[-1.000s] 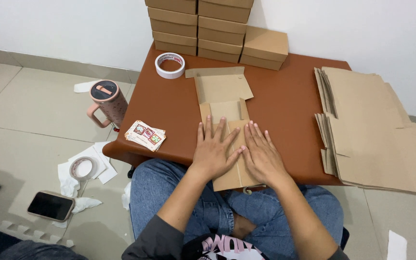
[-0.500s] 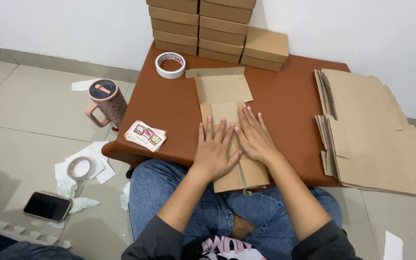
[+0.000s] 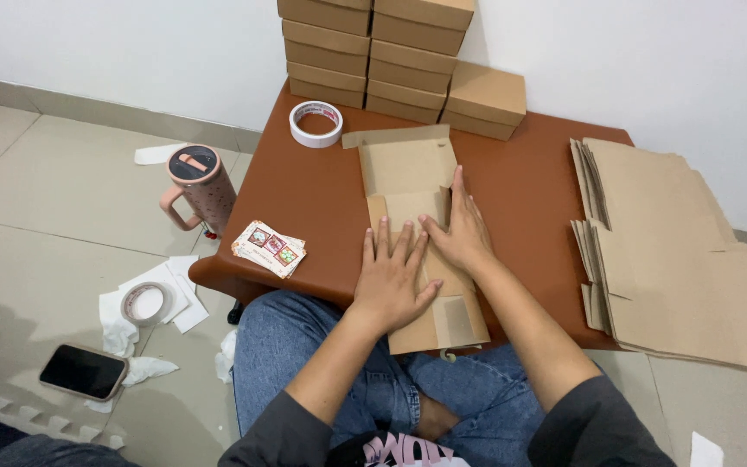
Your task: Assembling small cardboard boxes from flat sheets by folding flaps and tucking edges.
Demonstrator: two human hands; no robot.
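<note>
Cardboard box blank (image 3: 417,225), brown and partly folded, lying lengthwise down the middle of the low brown table (image 3: 322,207), near end hanging over the table edge above the lap. Probably light and stiff, thin enough to bend along its creases and dent under hard pressure; best taken by the side edges or pressed flat beside a fold line.

Left hand (image 3: 391,281) spread flat on the lower part of the blank, fingers apart, gripping nothing. Right hand (image 3: 460,233) just beside it at 1 o'clock, also flat and open, fingers stretched along a raised flap, pressing rather than holding.

At 12 o'clock from the blank, against the white wall, two stacks of finished brown boxes (image 3: 373,52), with one more closed box (image 3: 486,99) standing just beside them at their right. At 11 o'clock, a white roll of tape (image 3: 316,124) with a red inner ring, flat on the table. At 9 o'clock, near the table edge, a small pile of rectangular stickers (image 3: 270,248), white with colourful square pictures. At 3 o'clock, a fanned heap of flat brown cardboard sheets (image 3: 676,251) reaching past the table edge.

On the floor, at 9 o'clock, a pink tumbler (image 3: 201,186) with a handle and dark lid; at 8 o'clock another tape roll (image 3: 146,303) on white paper scraps, then a dark phone (image 3: 84,372).
</note>
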